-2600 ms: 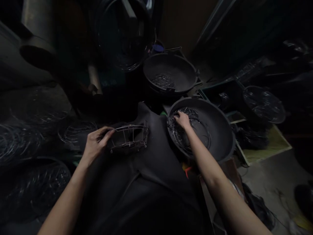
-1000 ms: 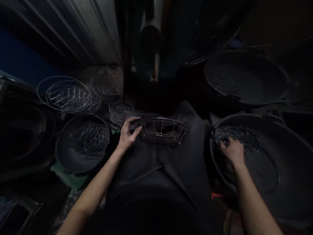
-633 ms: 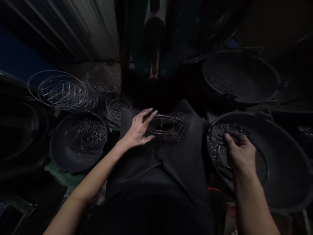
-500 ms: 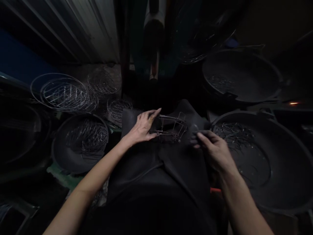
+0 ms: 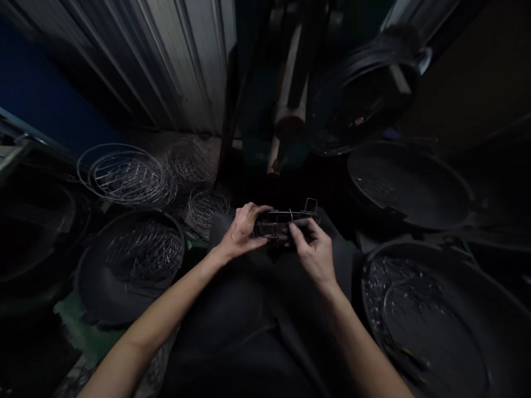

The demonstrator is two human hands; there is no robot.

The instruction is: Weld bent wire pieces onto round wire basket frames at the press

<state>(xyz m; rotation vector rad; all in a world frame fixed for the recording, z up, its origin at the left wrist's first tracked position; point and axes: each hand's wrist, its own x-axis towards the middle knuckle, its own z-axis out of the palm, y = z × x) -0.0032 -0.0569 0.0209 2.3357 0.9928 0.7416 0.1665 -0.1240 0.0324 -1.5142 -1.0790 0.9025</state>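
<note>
Wire basket (image 5: 282, 221) is light and stiff; your left grip (image 5: 241, 232) and right grip (image 5: 313, 254) close on its thin rails.

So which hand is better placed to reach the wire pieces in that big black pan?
Probably the right hand: nearer the black pan and its wire pieces, while the left hand grips the far end of the wire frame.

LIGHT: staying dim overall, source not showing | GLOW: corrugated metal wall (image 5: 178, 66) catching pale light well above L hand (image 5: 240, 232) | SHADOW: dark apron (image 5: 244, 342) sinking into near-black below R hand (image 5: 313, 257) | EDGES: fisheye bowing wall ribs, stretching black pan (image 5: 452, 342) right of R hand | FOCUS: softening fine detail throughout
</note>
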